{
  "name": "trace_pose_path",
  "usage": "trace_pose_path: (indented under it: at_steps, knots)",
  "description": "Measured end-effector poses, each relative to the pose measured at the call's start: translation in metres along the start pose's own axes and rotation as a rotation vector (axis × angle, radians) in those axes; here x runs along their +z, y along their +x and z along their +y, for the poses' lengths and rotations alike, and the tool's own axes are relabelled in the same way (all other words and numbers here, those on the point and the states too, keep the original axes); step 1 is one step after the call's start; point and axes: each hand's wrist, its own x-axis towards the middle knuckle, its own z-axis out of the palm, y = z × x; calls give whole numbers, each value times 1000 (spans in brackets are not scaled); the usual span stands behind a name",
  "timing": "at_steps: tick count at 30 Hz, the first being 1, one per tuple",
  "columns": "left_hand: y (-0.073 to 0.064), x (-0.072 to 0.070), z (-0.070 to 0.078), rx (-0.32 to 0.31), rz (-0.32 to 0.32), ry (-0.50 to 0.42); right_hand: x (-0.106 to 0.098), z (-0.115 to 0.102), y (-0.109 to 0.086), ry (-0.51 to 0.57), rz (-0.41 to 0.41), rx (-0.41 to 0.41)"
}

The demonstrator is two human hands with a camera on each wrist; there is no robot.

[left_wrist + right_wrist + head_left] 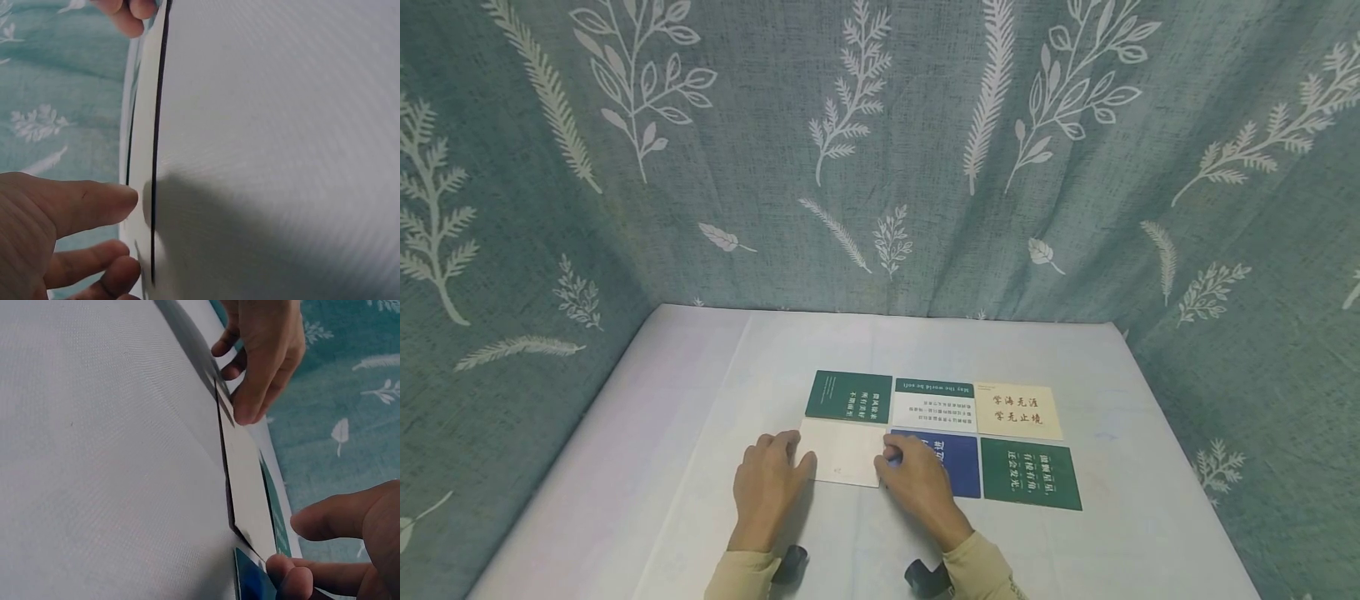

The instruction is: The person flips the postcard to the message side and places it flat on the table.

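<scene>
Both khaki sleeves (741,575) have a dark, rounded fitting (790,565) beside them, apparently a wrist camera.
</scene>
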Motion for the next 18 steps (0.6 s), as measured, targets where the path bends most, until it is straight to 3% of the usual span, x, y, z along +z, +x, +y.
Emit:
trace_pose_path:
  at_steps: [11,18]
  knots:
    - [-4,-5,8,8,35,-12,-18,0,-1,66,63,20]
    - [-9,-6,19,44,50,-37,-37,7,-6,149,80,46]
